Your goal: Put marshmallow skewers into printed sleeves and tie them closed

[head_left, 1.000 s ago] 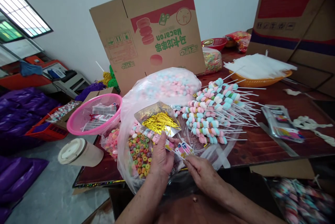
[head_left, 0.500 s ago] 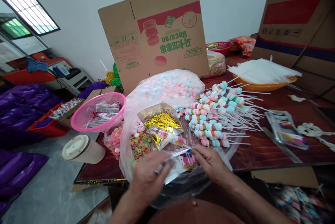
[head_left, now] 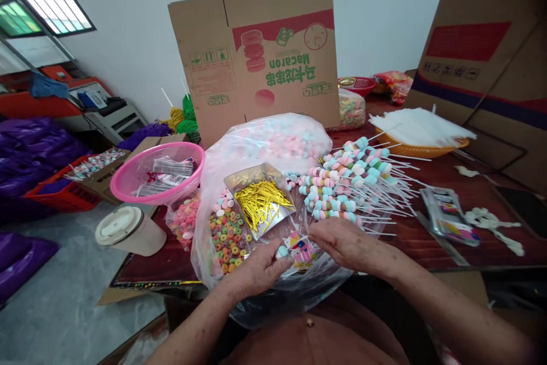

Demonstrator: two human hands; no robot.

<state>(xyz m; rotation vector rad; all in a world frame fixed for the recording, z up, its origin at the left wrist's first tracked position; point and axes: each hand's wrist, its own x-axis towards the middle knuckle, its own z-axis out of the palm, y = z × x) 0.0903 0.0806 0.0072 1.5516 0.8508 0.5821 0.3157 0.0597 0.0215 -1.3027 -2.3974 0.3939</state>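
My left hand is closed, with the blue-and-white end of a marshmallow skewer between thumb and fingers. Right against it is a clear plastic bag printed in pink and blue. My right hand has its fingers pressed together at the bag's right edge; its fingertips are partly hidden. Just beyond lies an open pouch of gold twist ties. Ring-shaped gummies sit to its left in a large clear bag. Finished marshmallow skewers are piled to the right, white sticks pointing right.
A pink basket holds flat packets; a lidded cup stands at the table's left edge. Cardboard boxes rise behind. To the right are an orange basket of white sheets, a stack of printed bags and white cord.
The skewer that lay across the gold ties is gone from there; a marshmallow end now shows at my left fingers beside the printed bag. The view has shifted slightly.
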